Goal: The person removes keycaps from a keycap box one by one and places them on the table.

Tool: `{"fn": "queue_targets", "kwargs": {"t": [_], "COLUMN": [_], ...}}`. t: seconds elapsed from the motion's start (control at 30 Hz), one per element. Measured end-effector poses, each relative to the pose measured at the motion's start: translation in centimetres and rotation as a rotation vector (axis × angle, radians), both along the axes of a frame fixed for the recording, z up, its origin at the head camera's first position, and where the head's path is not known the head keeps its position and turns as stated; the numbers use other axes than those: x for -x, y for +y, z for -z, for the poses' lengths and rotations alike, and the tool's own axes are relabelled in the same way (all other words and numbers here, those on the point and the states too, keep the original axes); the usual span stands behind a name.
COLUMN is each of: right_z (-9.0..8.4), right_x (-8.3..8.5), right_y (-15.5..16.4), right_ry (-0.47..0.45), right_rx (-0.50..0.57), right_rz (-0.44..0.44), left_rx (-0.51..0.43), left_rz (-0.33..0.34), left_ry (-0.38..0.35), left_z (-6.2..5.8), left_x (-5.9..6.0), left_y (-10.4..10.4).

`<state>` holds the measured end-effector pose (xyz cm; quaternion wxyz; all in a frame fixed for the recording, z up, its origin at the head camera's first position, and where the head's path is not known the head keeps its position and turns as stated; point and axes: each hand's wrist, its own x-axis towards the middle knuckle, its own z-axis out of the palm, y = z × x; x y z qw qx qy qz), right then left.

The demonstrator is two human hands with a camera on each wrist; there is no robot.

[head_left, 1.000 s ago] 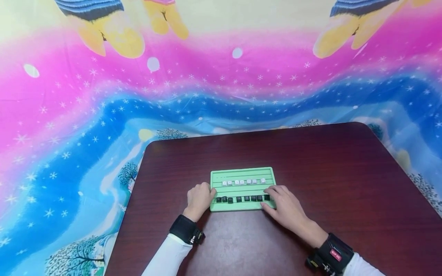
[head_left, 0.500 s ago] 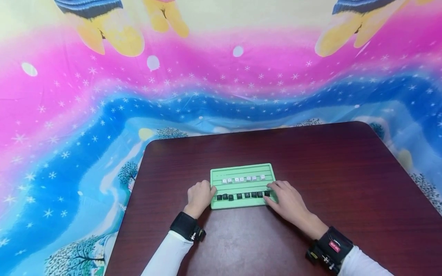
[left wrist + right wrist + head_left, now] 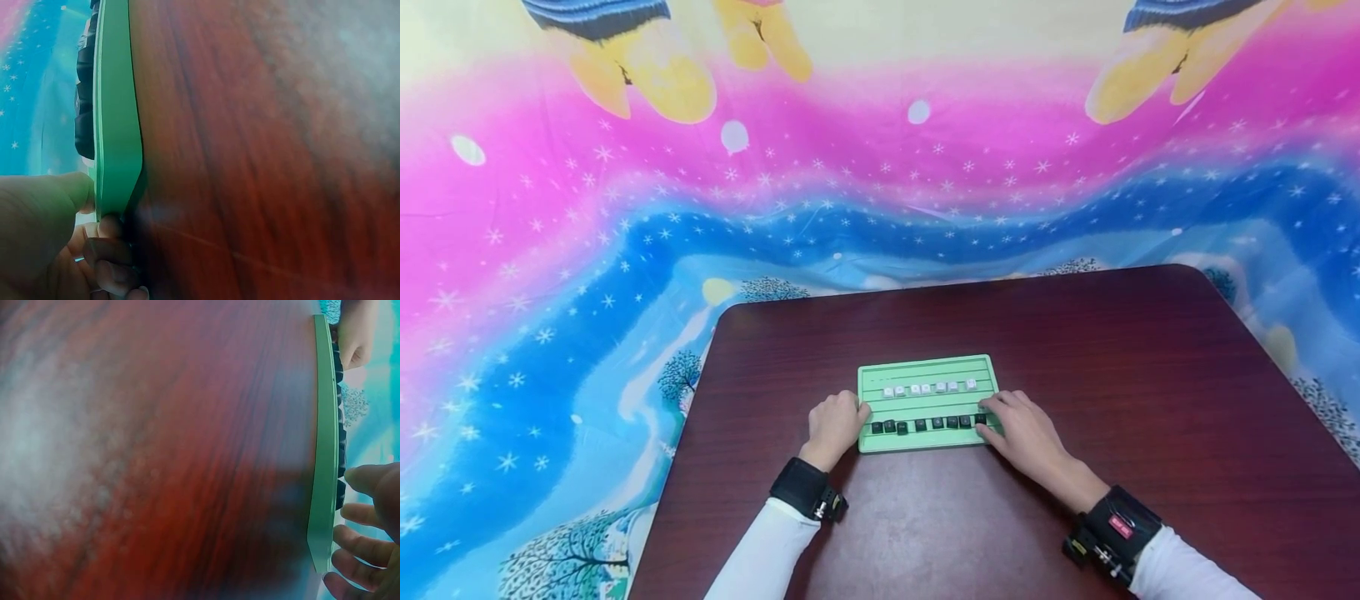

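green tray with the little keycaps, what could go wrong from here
The left hand pinches only the tray edge, so it could tip or slide on the smooth table. The right hand fingers lie by the black keycaps and may knock that row crooked. A jolt might also scatter the loose-looking white keycaps.

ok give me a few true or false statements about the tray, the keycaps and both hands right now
1. The green tray lies flat on the dark wooden table. True.
2. The white keycaps sit in a row nearer the person than the black keycaps. False: the white row is farther away and the black row is nearer.
3. The left hand holds the tray's left edge, thumb on top and fingers curled at the edge. True.
4. The right hand is lifted clear of the tray. False: its fingers rest at the right end of the black row.
5. The tray is red. False: it is green.
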<state>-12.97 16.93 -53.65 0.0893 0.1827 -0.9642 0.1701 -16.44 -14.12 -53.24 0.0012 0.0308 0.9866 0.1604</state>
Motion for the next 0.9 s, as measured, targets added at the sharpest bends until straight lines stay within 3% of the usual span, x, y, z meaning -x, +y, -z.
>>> {"fn": "queue_targets", "kwargs": {"t": [0.53, 0.9], "right_z": [0.05, -0.15], "right_x": [0.23, 0.43], "right_y": [-0.18, -0.32], "right_ry": [0.021, 0.025], "right_rx": [-0.032, 0.006], "right_rz": [-0.028, -0.042], "left_rx": [-0.053, -0.053], "left_rz": [0.004, -0.008], "left_ry": [-0.029, -0.038], "left_z": [0.33, 0.49], "left_x": [0.06, 0.14], "left_y": [-0.18, -0.20]}}
